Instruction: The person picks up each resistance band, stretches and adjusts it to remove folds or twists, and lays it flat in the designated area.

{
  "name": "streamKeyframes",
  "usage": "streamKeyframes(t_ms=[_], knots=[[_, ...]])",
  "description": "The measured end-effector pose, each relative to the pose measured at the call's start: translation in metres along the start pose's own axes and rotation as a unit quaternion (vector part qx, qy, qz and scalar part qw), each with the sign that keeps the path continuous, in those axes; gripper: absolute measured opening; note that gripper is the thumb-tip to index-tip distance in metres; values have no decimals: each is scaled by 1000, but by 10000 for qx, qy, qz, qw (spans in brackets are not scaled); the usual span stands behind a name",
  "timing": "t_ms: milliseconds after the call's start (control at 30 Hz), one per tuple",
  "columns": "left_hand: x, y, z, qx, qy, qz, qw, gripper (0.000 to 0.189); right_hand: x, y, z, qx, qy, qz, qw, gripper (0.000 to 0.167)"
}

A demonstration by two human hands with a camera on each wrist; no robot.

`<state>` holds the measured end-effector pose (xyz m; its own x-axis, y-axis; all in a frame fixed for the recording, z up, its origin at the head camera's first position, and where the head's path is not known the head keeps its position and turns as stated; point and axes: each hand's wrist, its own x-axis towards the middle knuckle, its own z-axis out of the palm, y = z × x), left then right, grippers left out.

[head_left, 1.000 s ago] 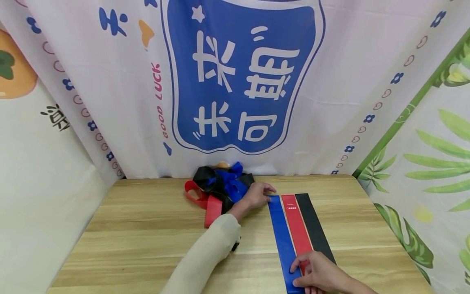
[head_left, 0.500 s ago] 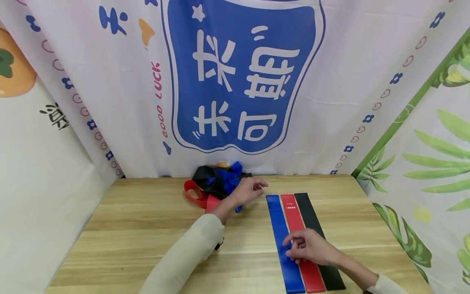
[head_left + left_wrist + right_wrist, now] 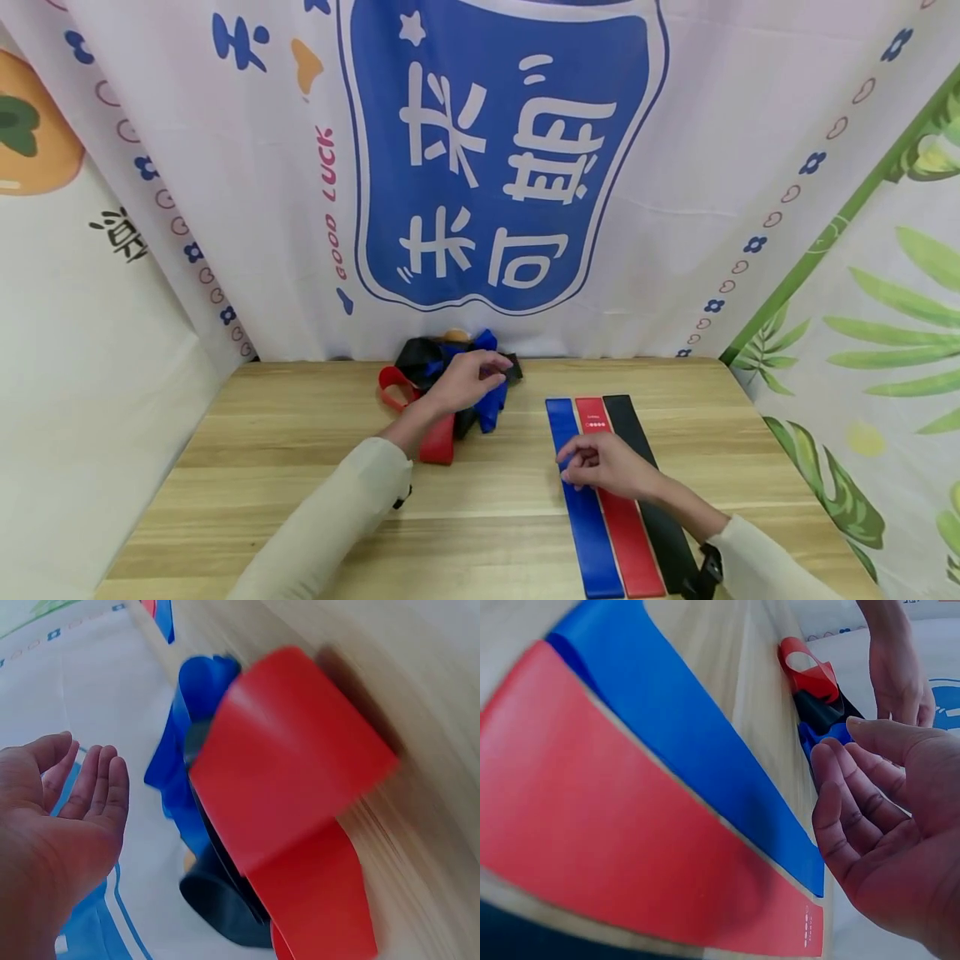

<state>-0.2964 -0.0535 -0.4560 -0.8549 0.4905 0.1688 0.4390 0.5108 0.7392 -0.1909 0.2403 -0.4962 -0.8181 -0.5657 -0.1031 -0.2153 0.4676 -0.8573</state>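
Three flat elastic loop bands lie side by side on the wooden table: a blue band, a red band with white print and a black band. Over the blue and red ones hovers my right hand, fingers loosely bent and holding nothing; the right wrist view shows the same hand apart from them. At the back, my left hand is above a tangled heap of red, blue and black bands. Its relaxed fingers grip nothing and hide part of the heap.
A printed white curtain hangs right behind the table's back edge. Leaf-patterned cloth closes the right side, white cloth the left. Bare wooden tabletop shows left of the heap.
My left hand has left the blue band's far end and moved left over the heap. The right hand has lifted off the near ends of the bands and moved away from me, up along them.
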Motion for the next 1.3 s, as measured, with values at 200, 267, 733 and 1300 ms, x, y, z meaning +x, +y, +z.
streamKeyframes(t_ms=[200, 267, 733, 1300], knots=[[-17, -8, -21, -34, 153, -224, 9996, 32, 17, 2, 0, -201, 274, -99, 9994, 23], [-21, -12, -26, -10, 199, -251, 9995, 35, 23, 1, 0, -255, 365, -41, 9990, 23], [-33, -25, -34, 84, 155, -551, 9983, 48, 74, -14, 7, -158, 976, -158, 9950, 28], [-27, -40, -26, 106, 272, -1043, 9941, 49, 131, -17, 17, 158, 2059, 68, 9784, 36]])
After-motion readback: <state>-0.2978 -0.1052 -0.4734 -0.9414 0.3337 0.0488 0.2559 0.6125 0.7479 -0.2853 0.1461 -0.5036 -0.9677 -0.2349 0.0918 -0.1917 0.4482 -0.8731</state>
